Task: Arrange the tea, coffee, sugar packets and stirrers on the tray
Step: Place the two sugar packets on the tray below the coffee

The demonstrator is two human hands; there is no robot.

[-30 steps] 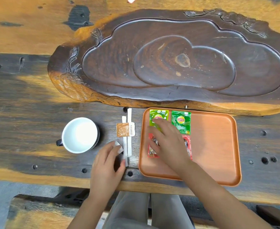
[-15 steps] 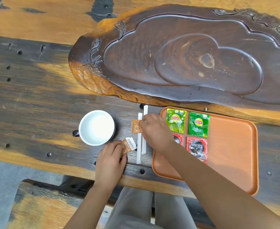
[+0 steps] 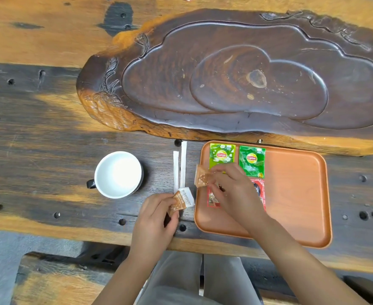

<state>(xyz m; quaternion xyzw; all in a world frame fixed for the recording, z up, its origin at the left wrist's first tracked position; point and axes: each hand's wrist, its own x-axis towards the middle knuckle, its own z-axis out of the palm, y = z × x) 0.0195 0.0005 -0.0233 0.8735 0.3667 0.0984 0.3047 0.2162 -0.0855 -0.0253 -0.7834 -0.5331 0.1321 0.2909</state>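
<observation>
A: Noting positions. Right hand [image 3: 231, 190] is pinched on a brown sugar packet [image 3: 201, 177], lifted over the left rim of the orange tray [image 3: 295, 194]. Half a second ago that hand was out on the table, fingers on the packet beside the stirrers. It has since carried it across.

B: And the left?

A: Left hand [image 3: 157, 213] grips the second sugar packet [image 3: 183, 200], brown and white, held just off the table beside the tray's left edge. It had that packet half a second ago too; a full second ago it was only reaching for it at the lower end of the stirrers.

B: Stirrers touched?

A: No. Two paper-wrapped stirrers [image 3: 179, 167] lie side by side on the dark table [image 3: 49, 150], between the white cup [image 3: 117, 174] and the tray, same as before. The lower ends sit just behind the left hand's packet.

B: What's on the tray?

A: Two green Lipton tea bags [image 3: 237, 158] side by side at the far left corner. Below them two red coffee sachets [image 3: 258, 190], mostly hidden under the right hand now; half a second ago one showed fully.

B: The rest of the tray?

A: Bare wood. The big carved slab [image 3: 247, 84] sits beyond it.
</observation>
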